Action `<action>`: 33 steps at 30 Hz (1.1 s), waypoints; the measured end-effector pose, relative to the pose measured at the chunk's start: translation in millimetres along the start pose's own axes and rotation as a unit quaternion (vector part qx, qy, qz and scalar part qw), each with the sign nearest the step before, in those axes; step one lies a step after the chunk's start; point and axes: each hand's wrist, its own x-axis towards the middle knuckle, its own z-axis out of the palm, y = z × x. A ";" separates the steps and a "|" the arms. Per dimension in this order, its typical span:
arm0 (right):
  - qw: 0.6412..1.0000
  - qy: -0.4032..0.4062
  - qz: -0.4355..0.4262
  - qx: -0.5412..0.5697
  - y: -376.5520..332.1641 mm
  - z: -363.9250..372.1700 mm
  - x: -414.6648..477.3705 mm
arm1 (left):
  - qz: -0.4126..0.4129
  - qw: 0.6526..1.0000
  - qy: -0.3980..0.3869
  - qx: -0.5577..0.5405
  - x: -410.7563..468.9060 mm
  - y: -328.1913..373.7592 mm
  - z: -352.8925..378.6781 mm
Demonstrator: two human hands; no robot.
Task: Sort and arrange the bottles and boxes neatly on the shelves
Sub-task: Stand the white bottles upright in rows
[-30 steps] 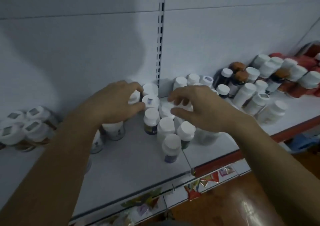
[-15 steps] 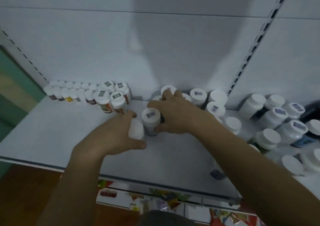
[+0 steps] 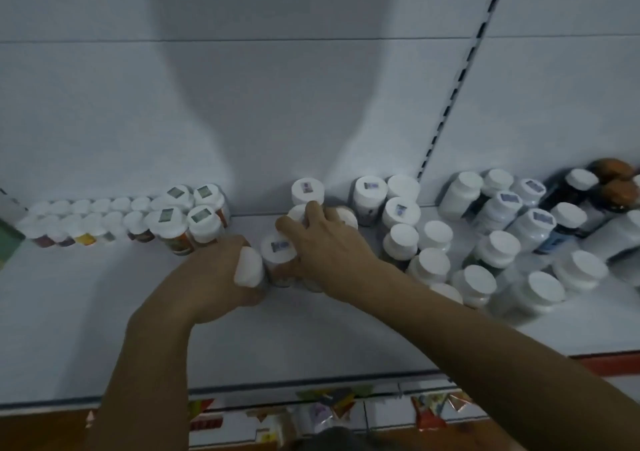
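Note:
Many white-capped bottles stand on the white shelf (image 3: 104, 329). My left hand (image 3: 218, 274) grips a white-capped bottle (image 3: 248, 266) near the shelf's middle. Right beside it, my right hand (image 3: 325, 253) is curled over a cluster of bottles, its fingers around a labelled-cap bottle (image 3: 280, 248) and reaching another behind it (image 3: 300, 212). A tidy double row of small bottles (image 3: 86, 222) runs along the back left, ending in larger labelled bottles (image 3: 188, 215).
A loose crowd of white bottles (image 3: 485, 263) fills the shelf's right side, with dark and brown-capped bottles (image 3: 595, 194) at the far right. A slotted upright (image 3: 450, 104) divides the back panel. Colourful packets (image 3: 332, 412) lie on the lower shelf.
Both hands moved left from the scattered cluster toward the tidy row, carrying bottles. In the last half second they shifted slightly; the view turned left.

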 end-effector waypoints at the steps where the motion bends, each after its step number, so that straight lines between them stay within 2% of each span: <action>1: 1.000 -0.005 0.000 0.002 4.1 -4.3 -3.2 | 0.006 1.000 -0.004 -0.012 -0.3 2.5 -2.8; 3: 0.999 0.001 0.012 0.037 13.3 -23.3 -10.3 | 0.021 0.999 0.007 -0.027 -2.5 10.7 -11.6; 7: 0.989 0.039 0.055 0.131 50.0 -82.9 -27.0 | 0.067 0.995 0.077 -0.020 -4.5 49.1 -40.1; 10: 0.983 0.093 0.095 0.130 95.9 -123.1 -54.5 | 0.103 0.987 0.120 -0.041 -2.0 102.8 -54.6; 12: 0.977 0.121 0.137 0.113 133.0 -143.2 -82.8 | 0.157 0.976 0.144 -0.053 1.3 148.0 -51.3; 17: 0.956 0.164 0.232 0.068 232.4 -175.1 -183.3 | 0.245 0.961 0.121 -0.045 13.9 276.4 -0.4; 24: 0.926 0.169 0.338 0.009 370.5 -183.5 -335.5 | 0.354 0.930 0.086 -0.057 25.2 455.1 103.0; 29: 0.916 0.109 0.387 -0.003 461.8 -152.2 -381.9 | 0.388 0.920 0.051 0.000 62.8 553.0 173.2; 33: 0.932 0.064 0.357 0.020 495.0 -119.4 -374.4 | 0.381 0.922 0.010 0.068 89.6 585.0 218.2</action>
